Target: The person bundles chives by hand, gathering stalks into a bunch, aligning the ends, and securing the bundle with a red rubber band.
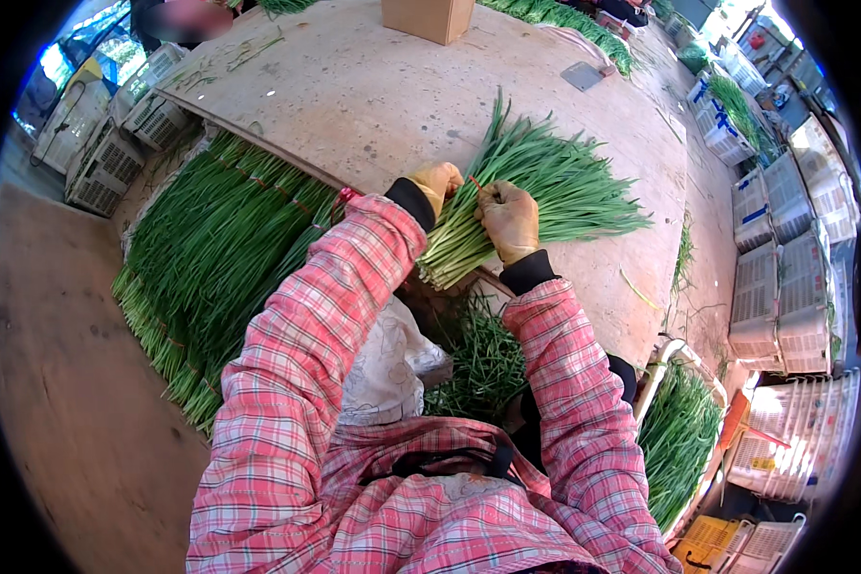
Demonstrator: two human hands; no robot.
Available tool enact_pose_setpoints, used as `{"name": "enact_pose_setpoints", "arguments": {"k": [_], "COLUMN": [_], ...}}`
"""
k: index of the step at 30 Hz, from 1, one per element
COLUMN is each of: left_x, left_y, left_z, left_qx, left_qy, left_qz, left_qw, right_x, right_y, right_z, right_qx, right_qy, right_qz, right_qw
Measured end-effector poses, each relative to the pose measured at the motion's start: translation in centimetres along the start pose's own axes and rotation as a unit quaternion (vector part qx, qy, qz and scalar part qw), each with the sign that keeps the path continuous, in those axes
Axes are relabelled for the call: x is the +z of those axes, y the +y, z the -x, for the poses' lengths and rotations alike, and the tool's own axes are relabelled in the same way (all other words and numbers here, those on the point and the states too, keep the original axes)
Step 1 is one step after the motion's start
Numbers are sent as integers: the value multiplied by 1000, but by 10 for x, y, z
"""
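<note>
A loose bunch of green chives (555, 182) lies at the near edge of the table, its pale stem ends toward me and its leaves fanned away to the right. Both my hands wear yellowish, stained work gloves. My left hand (437, 184) is closed against the bunch's left side; what its fingers hold is hidden. Over the top of the stems, my right hand (509, 218) pinches a thin red tie (474, 182), which stretches toward my left hand.
Stacked tied chive bundles (230, 258) lie left of my arm. Loose green stalks (483, 359) hang below the table edge. A crate of chives (679, 430) stands at my right. White plastic crates (780, 297) line the right side. A cardboard box (429, 17) sits on the table (344, 96).
</note>
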State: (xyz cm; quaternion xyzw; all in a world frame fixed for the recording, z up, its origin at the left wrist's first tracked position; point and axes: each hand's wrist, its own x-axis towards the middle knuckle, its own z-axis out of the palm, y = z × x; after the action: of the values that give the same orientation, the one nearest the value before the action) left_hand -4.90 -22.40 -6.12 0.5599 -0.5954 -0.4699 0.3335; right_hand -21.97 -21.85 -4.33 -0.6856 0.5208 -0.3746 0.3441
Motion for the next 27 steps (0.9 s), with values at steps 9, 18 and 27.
{"name": "enact_pose_setpoints", "arguments": {"k": [9,18,27], "left_x": [58,38,22], "left_y": [19,-9,-23], "left_z": [15,15,-4], "left_qx": [-66,72,-7], "left_qy": [333,231,205], "left_qz": [105,188,246], "left_qw": [935,952,947], "right_x": [1,10,17], "right_y": [-5,-13,-26], "right_z": [30,4,-12], "right_qx": [-134,102,123], "right_qy": [-2,-83,-92], "right_qz": [-65,-110,25], "right_qw": [989,985,988]}}
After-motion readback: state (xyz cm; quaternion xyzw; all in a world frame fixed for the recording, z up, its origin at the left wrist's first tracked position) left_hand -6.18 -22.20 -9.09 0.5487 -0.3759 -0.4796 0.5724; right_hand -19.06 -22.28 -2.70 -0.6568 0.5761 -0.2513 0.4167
